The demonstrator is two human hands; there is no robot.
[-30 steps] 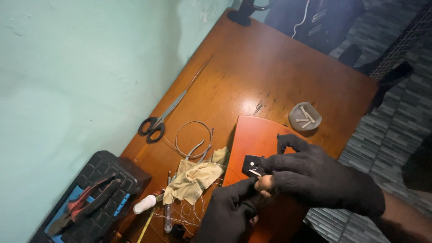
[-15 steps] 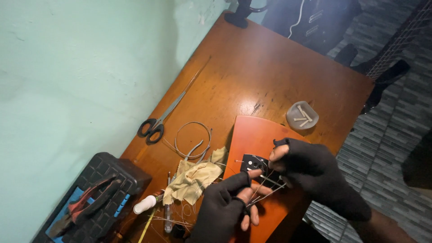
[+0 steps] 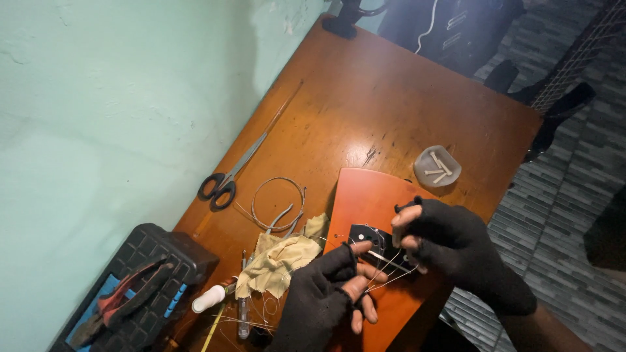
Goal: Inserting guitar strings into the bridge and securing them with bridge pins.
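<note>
Both my hands wear black fingerless gloves. They work over a reddish-orange guitar body (image 3: 365,199) that lies on a brown wooden table (image 3: 365,98). My left hand (image 3: 329,296) pinches thin metal strings (image 3: 391,270) near the black bridge piece (image 3: 365,236). My right hand (image 3: 450,244) has its fingertips on the same strings, just right of the bridge. The strings run slack between the two hands.
Black-handled scissors (image 3: 225,182) and a coil of wire (image 3: 277,202) lie to the left. A yellow cloth (image 3: 280,261) sits by the guitar. A small dish with white pins (image 3: 437,166) stands to the right. A black toolbox (image 3: 130,290) holds pliers at lower left. A green wall runs along the table.
My right hand has lifted off the bridge and drawn back to the right. Thin strings now show between the two hands, and my left fingers have spread under them.
</note>
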